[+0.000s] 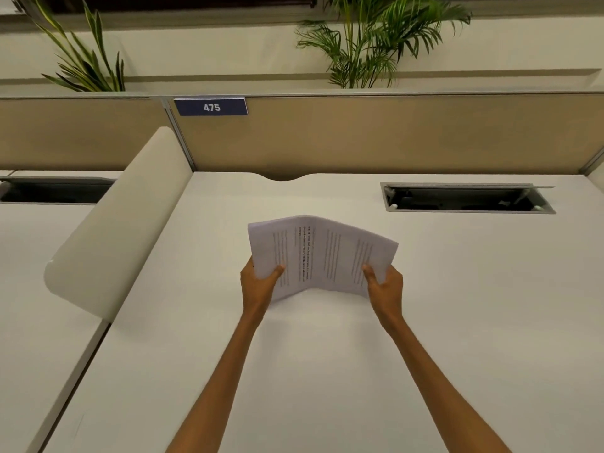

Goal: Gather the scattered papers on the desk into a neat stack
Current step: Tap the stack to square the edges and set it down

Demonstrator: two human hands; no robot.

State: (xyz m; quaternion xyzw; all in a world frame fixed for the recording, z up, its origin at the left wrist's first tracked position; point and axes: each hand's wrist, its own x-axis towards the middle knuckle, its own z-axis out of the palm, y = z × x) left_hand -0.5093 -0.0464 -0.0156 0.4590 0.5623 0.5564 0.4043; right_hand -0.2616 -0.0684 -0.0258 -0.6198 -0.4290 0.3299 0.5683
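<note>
A bundle of white printed papers (322, 253) is held up above the middle of the white desk (327, 354). The sheets bow upward along a ridge in the middle, with lines of text facing me. My left hand (260, 282) grips the bundle's lower left corner, thumb on top. My right hand (385, 287) grips the lower right corner the same way. No loose sheets show on the desk surface.
A beige partition (359, 135) with a blue "475" plate (210, 107) closes the back of the desk. An open cable tray (467, 197) sits at the back right. A rounded white divider (121, 223) stands on the left. Plants (366, 44) rise behind the partition.
</note>
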